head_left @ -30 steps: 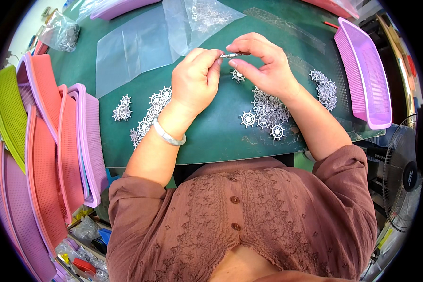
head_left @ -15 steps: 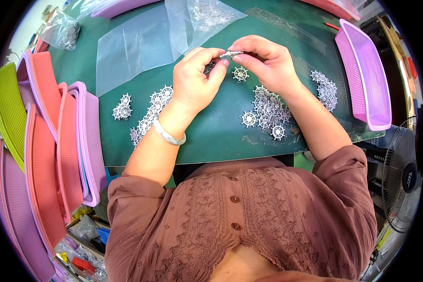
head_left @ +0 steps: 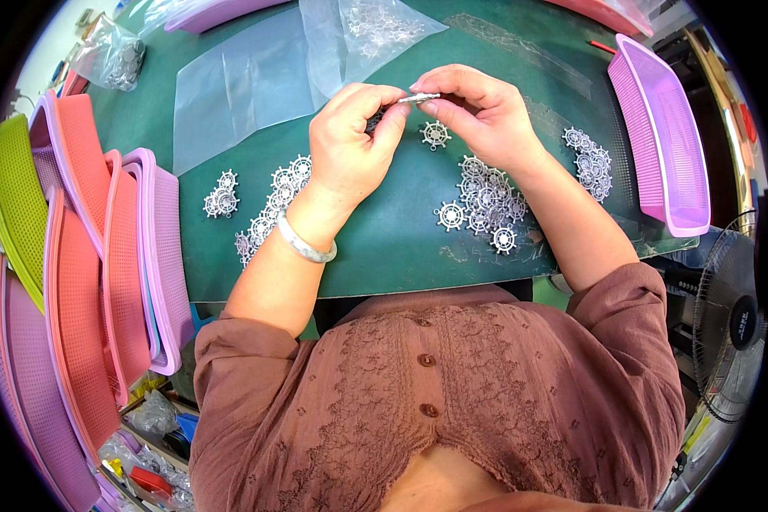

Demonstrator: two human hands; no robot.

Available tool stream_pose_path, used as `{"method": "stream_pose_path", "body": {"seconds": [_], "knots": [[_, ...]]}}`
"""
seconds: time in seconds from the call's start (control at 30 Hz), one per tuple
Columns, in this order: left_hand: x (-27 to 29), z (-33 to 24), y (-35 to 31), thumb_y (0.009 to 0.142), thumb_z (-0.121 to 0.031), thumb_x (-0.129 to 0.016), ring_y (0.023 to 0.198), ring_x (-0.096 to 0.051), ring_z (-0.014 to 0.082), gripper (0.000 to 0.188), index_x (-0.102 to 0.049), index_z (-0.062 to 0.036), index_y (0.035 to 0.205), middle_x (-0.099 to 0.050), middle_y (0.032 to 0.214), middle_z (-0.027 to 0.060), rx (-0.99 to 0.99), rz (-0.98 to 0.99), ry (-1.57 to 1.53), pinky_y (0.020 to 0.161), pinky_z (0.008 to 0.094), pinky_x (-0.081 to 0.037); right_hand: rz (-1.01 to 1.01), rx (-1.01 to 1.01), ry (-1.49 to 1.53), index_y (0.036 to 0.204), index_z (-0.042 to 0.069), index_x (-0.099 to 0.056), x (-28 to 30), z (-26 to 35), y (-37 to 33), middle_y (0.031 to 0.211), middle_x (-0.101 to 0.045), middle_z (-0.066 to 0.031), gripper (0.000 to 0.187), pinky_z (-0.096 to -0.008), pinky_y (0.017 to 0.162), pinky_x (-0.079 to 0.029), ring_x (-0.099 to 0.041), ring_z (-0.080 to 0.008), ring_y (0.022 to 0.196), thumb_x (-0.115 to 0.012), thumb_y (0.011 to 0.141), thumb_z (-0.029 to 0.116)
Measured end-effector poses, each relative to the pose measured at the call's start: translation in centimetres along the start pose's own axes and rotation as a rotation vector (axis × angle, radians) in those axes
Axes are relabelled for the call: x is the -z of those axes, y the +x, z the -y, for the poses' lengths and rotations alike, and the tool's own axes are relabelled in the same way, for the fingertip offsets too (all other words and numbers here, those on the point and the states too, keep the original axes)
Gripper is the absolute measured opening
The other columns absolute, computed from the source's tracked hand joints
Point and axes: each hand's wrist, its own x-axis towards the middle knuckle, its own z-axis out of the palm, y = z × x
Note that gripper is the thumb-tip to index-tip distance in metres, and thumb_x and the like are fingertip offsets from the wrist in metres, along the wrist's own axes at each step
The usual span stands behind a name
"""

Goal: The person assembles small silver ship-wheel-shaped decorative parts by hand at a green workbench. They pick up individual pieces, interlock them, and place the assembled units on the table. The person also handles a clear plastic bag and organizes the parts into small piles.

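Observation:
Between my two hands, above the green table (head_left: 384,226), a silver ship's-wheel charm (head_left: 419,98) is held nearly edge-on. My left hand (head_left: 350,145) pinches one side of it with thumb and forefinger, and my right hand (head_left: 491,124) pinches the other. Just below the fingers lies a single wheel charm (head_left: 435,135). A heap of wheel charms (head_left: 489,196) rests inside my right forearm. Beside my left forearm, partly covered by it, is another heap of charms (head_left: 271,213). A small cluster of charms (head_left: 222,196) lies farther left.
More charms (head_left: 590,166) lie right of my right forearm. A purple basket (head_left: 670,136) stands at the table's right edge. Clear plastic bags (head_left: 256,94) lie at the back left. Stacked baskets (head_left: 81,247) crowd the left side; a fan (head_left: 730,320) stands at right.
My left hand has shifted very slightly left, and the held charm has tilted a little. Both hands keep their pinch; the heaps lie as before.

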Motion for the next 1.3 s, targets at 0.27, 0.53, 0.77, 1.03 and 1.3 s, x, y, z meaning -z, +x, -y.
{"method": "stream_pose_path", "body": {"seconds": [0.27, 0.53, 0.77, 1.03, 1.3], "knots": [[0.2, -0.2, 0.0, 0.077, 0.000, -0.066, 0.066, -0.057, 0.0122, 0.010, -0.065, -0.0001, 0.087, -0.063, 0.078, 0.0074, -0.076, -0.025, 0.072, 0.060, 0.0231, -0.046, -0.002, 0.050, -0.091, 0.095, 0.001, -0.063, 0.0, -0.1, 0.1, 0.088, -0.062, -0.0047, 0.014, -0.0232, 0.071, -0.047, -0.057, -0.0101, 0.078, -0.062, 0.080, 0.000], [0.1, -0.5, 0.1, 0.075, 0.002, -0.066, 0.065, -0.058, 0.0134, 0.012, -0.064, -0.0010, 0.086, -0.063, 0.079, 0.0078, -0.100, -0.041, 0.094, 0.059, 0.0237, -0.047, -0.005, 0.112, -0.203, 0.096, 0.002, -0.063, 0.1, 0.2, 0.2, 0.086, -0.062, -0.0047, 0.019, -0.0242, 0.070, -0.048, -0.059, -0.0111, 0.076, -0.065, 0.077, 0.001], [0.1, -0.4, 0.1, 0.074, 0.002, -0.066, 0.065, -0.058, 0.0134, 0.012, -0.064, -0.0015, 0.086, -0.063, 0.078, 0.0075, -0.112, -0.038, 0.106, 0.058, 0.0237, -0.047, 0.000, 0.137, -0.223, 0.093, 0.002, -0.063, 0.1, 0.4, 0.2, 0.086, -0.062, -0.0050, 0.017, -0.0243, 0.069, -0.048, -0.058, -0.0115, 0.074, -0.066, 0.076, 0.001], [0.0, -0.3, 0.1, 0.075, 0.003, -0.066, 0.065, -0.059, 0.0132, 0.013, -0.064, -0.0012, 0.086, -0.063, 0.079, 0.0074, -0.115, -0.049, 0.095, 0.058, 0.0235, -0.047, 0.002, 0.187, -0.209, 0.090, 0.001, -0.063, 0.0, 0.6, 0.3, 0.087, -0.062, -0.0058, 0.014, -0.0242, 0.068, -0.048, -0.058, -0.0125, 0.075, -0.065, 0.076, -0.002], [-0.3, 0.5, 0.1, 0.073, -0.002, -0.066, 0.061, -0.058, 0.0181, 0.011, -0.065, -0.0036, 0.084, -0.062, 0.076, 0.0081, -0.113, -0.060, 0.045, 0.053, 0.0266, -0.046, 0.002, 0.270, -0.300, 0.089, 0.001, -0.063, 0.0, 1.0, 0.3, 0.090, -0.063, -0.0089, 0.016, -0.0263, 0.069, -0.050, -0.061, -0.0178, 0.079, -0.066, 0.074, -0.003]]}}
